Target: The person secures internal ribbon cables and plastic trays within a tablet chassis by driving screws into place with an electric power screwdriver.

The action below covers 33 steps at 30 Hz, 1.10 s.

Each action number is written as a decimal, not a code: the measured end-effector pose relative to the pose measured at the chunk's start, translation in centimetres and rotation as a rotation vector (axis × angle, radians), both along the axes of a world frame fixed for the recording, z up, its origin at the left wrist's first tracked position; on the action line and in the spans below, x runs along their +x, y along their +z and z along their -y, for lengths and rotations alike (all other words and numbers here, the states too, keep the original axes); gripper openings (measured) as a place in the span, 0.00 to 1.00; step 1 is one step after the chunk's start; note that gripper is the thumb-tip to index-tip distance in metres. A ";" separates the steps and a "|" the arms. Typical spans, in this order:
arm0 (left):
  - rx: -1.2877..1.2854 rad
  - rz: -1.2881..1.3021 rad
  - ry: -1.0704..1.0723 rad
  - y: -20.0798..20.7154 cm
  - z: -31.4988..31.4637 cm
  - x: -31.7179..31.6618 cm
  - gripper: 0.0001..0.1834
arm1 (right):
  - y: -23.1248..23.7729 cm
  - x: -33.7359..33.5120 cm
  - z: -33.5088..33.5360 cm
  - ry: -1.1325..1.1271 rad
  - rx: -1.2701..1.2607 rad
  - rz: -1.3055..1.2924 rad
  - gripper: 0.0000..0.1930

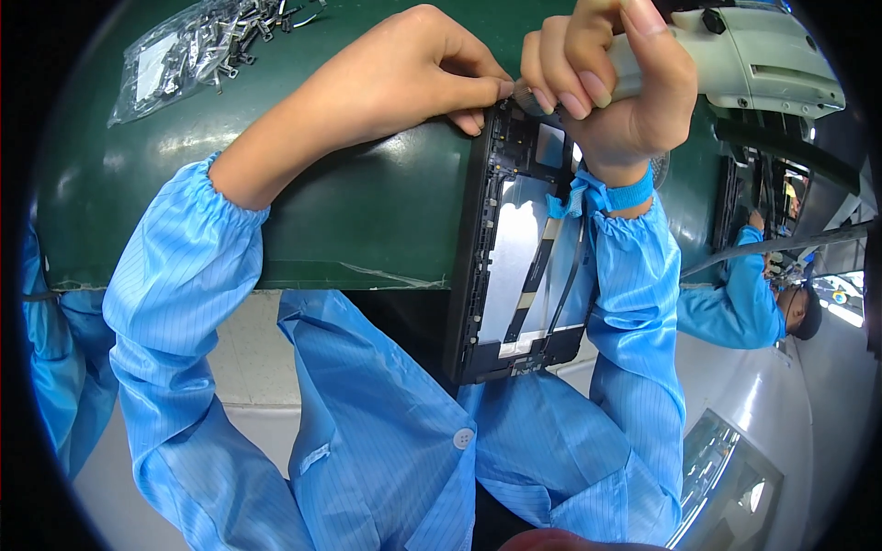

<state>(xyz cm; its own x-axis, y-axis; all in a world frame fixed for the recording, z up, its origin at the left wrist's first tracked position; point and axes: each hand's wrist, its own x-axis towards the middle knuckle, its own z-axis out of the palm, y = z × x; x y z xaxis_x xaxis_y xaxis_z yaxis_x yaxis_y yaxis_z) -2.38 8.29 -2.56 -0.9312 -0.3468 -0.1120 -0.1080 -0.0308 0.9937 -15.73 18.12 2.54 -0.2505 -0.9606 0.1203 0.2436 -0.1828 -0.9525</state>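
An opened tablet-like device (522,220) with a black frame, silver inner panels and thin dark cables lies lengthwise, its near end past the green table's edge. At its far end my left hand (395,78) has thumb and forefinger pinched together by the frame's corner; what is between them is too small to tell. My right hand (620,87) is wrapped round the front of a pale, thick-bodied handheld tool (767,62). The tool's ridged metal tip (525,96) points at my left fingertips, above the device's far edge. A blue wrist strap (629,195) is round my right wrist.
On the green table (367,220), a clear plastic bag (170,69) of small dark-and-metal parts lies at the far left. To the right, a co-worker in blue (749,298) sits near more dark devices. Another blue-clothed person (69,367) shows at the left rim.
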 end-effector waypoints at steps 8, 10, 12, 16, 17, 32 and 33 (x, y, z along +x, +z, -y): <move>0.024 0.026 -0.004 0.1 -0.2 -0.5 0.11 | -2.5 -3.3 3.0 0.255 -0.280 0.089 0.11; 0.045 0.020 -0.001 -0.2 -0.1 -0.2 0.11 | -2.6 -2.9 3.3 0.547 -0.593 0.164 0.11; 0.035 0.030 0.005 -0.1 -0.1 0.1 0.11 | -0.3 -0.8 0.5 0.071 0.034 0.019 0.11; 0.027 0.021 -0.001 0.1 -0.1 -0.2 0.11 | -0.3 -1.2 0.5 0.054 0.020 0.015 0.10; 0.024 0.019 -0.003 -0.4 -0.1 -0.3 0.11 | -0.4 -1.3 0.5 0.038 0.030 0.032 0.09; -0.419 -0.024 0.195 -0.4 -1.6 0.6 0.16 | -0.2 -0.5 0.1 -0.032 -0.135 -0.043 0.05; -0.596 -0.062 0.311 -0.5 -2.4 1.3 0.16 | 0.1 -0.3 0.2 -0.077 -0.134 -0.039 0.05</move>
<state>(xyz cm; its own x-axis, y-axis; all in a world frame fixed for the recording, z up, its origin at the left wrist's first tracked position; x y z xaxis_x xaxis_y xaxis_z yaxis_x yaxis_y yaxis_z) -1.09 10.70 -3.09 -0.7769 -0.5855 0.2318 -0.1253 0.5045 0.8543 -16.05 17.94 2.63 -0.3149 -0.9136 0.2573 0.1869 -0.3255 -0.9269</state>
